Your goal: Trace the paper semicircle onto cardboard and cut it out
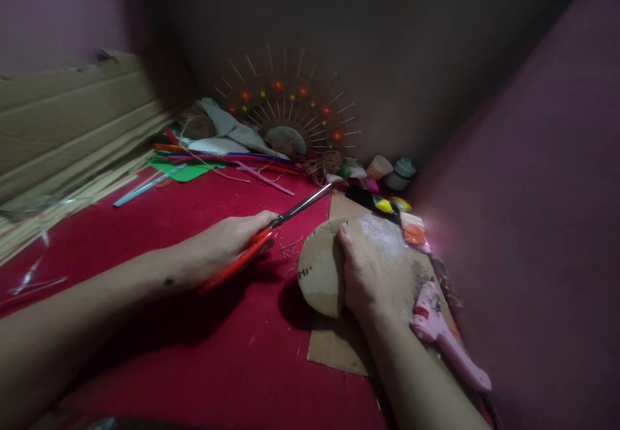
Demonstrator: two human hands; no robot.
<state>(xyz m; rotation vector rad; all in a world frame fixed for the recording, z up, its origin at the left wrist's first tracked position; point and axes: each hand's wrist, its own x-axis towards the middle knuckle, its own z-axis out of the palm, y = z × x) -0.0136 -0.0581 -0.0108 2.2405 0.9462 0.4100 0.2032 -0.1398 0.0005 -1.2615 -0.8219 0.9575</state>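
My left hand (237, 239) is closed around the scissors (242, 257), which have orange-red handles. Their blades point away to the upper right, above the red cloth. In my right hand (365, 275) is a cut piece of cardboard (317, 268) with a rounded left edge and dark marker writing on it. My right thumb lies on its face, and the other fingers are hidden behind it. The scissors and the cardboard piece are apart. Small brown clippings (290, 247) lie on the cloth between the two hands.
A flat cardboard sheet (339, 346) lies under my right hand, with a pink glue gun (450, 339) on its right side. At the back stand a fan-shaped stick decoration (285, 113), twine (327, 164) and a cup (379, 167). Thin sticks (82, 214) lie along the left.
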